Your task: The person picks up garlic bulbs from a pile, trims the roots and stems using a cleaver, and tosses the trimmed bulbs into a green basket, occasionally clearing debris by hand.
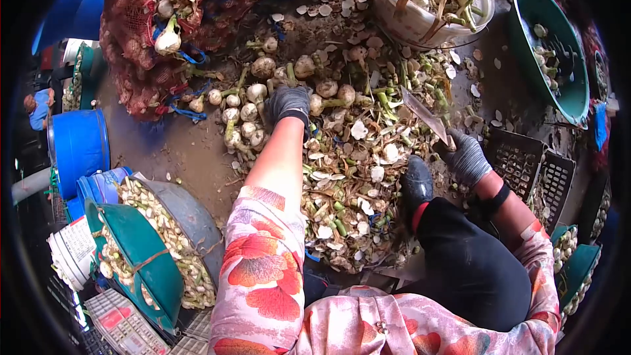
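My left hand (288, 101), in a grey knit glove, reaches down among whole garlic bulbs (248, 112) with stems, lying on the ground. Its fingers are hidden under the back of the hand, so whether they grip a bulb does not show. A stem end (291, 73) pokes up just beyond the knuckles. On the right, my gloved right hand (465, 159) is closed round the handle of a knife (424, 114). The broad blade points up and left over a heap of cut stems and peelings (355, 187).
Red mesh sacks of bulbs (148, 46) stand at upper left. A white bucket of garlic (420, 23) and a green basin (559, 85) sit at upper right. Tubs of trimmed garlic (177, 223) fill the lower left. Black crates (516, 158) lie beyond my right hand.
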Available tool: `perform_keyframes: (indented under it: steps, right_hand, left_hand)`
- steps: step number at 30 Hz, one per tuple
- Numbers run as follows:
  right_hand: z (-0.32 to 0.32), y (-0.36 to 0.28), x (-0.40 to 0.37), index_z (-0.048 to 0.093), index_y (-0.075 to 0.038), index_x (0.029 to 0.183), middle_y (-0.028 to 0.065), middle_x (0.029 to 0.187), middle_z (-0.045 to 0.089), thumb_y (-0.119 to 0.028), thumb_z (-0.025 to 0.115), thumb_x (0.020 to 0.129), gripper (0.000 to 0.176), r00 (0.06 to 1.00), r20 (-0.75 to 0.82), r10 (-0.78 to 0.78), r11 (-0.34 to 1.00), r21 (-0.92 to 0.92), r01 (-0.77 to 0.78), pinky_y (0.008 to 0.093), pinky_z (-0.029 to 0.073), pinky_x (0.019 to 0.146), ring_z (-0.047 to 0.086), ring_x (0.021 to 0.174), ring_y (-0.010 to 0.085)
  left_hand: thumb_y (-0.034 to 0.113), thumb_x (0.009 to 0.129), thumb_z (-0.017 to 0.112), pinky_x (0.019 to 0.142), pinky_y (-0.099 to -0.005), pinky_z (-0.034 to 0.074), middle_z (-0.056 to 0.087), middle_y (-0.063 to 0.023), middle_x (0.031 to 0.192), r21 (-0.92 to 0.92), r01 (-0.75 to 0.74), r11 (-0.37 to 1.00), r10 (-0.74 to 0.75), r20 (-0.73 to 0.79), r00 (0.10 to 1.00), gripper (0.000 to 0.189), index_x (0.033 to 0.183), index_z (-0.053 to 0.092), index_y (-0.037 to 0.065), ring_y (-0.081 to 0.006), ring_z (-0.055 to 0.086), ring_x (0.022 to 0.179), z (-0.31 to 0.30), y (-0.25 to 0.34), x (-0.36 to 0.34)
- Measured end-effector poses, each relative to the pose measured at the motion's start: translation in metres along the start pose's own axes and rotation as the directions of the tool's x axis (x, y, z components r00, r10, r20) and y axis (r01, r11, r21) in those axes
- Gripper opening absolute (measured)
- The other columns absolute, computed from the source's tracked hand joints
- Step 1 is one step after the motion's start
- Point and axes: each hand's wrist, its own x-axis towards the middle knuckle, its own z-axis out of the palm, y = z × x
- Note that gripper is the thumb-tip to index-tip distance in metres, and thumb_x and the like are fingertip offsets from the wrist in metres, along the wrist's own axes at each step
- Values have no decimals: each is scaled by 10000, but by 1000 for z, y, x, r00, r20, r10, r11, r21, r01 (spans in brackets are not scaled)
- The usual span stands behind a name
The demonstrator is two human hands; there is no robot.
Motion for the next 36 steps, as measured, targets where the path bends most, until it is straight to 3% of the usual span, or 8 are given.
perform_keyframes:
  steps: [6,11,15,19,26,29,32,36]
  right_hand:
    - [-4,-31,9,647,-75,1046,198,869,675,-309,724,826,331,992,39,-119,989,-83,122,447,527,716,653,829,402]
    - [3,-81,11,633,-113,993,161,818,663,-259,694,791,257,871,79,-485,861,-130,491,465,521,684,649,779,390]
    - [19,-65,31,646,-122,1019,155,829,686,-253,666,804,252,900,185,-396,897,-131,422,449,530,704,659,788,390]
    - [17,-18,17,657,-127,1161,181,947,697,-352,707,832,402,975,153,-163,986,-17,168,419,529,805,669,898,357]
    - [11,-114,3,633,-20,1039,96,830,685,-432,761,830,479,923,77,-377,845,436,308,321,517,705,620,730,161]
    - [-13,-113,6,640,-92,892,0,553,546,-435,685,884,346,926,378,-2,771,590,-240,258,369,382,461,417,88]
    - [24,-80,16,604,-163,800,-68,502,431,-461,609,926,323,856,491,-163,289,853,-434,239,285,343,399,373,83]
    - [32,-70,12,622,-168,836,-74,504,409,-504,597,919,347,754,653,-65,290,736,-612,236,242,357,374,384,88]
  left_hand:
    - [338,868,599,986,-457,460,637,-215,1205,64,-306,950,310,-76,948,446,1198,626,39,-374,597,1143,10,-15,4]
    - [150,905,598,831,-400,507,665,-208,975,-874,-209,438,641,141,754,236,1075,605,-14,-355,644,917,33,-59,-55]
    - [110,905,592,883,-428,496,650,-219,1004,-11,-895,446,891,-90,445,215,1089,614,2,-378,626,961,2,-54,-146]
    - [181,861,654,878,-445,491,646,-237,1037,-366,-703,610,732,-80,676,322,1120,612,-6,-401,612,985,10,-83,-160]
    - [219,815,742,808,-396,522,629,-161,962,-381,-870,315,860,-273,431,480,1156,508,-25,-322,637,883,-9,-47,-212]
    - [318,900,699,763,-269,540,595,-83,1015,-972,95,216,808,233,540,540,1277,457,15,-173,616,863,-15,-58,-202]
    - [268,871,741,890,-291,515,572,-52,1195,-992,10,124,727,98,679,668,1396,399,37,-156,573,1074,7,-54,-215]
    - [241,859,758,977,-315,485,592,-62,1238,-992,8,126,785,105,611,625,1365,455,35,-190,592,1119,25,-42,-203]
